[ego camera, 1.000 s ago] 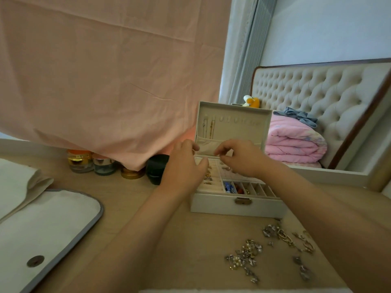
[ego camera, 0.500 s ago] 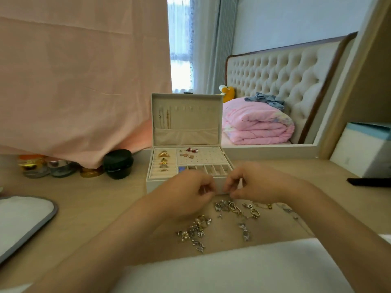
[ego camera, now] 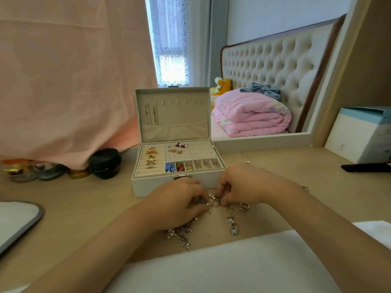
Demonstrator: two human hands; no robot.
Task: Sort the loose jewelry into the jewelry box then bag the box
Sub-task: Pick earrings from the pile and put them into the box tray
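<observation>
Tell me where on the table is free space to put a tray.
Bare wood lies between the white bag and the jewelry box, in front of the jars. Right of the box, toward the black device, is mostly bare. Crowded: in front of the box, with left hand, right hand and loose jewelry.

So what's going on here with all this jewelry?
A person is sorting jewelry into an open box. The left hand and right hand are both down in the loose heap on the table just in front of the box, fingers curled on a small piece between them. The box already holds rings, and chains hang in its lid. Much is not yet sorted, and the white bag lies untouched at the left.
</observation>
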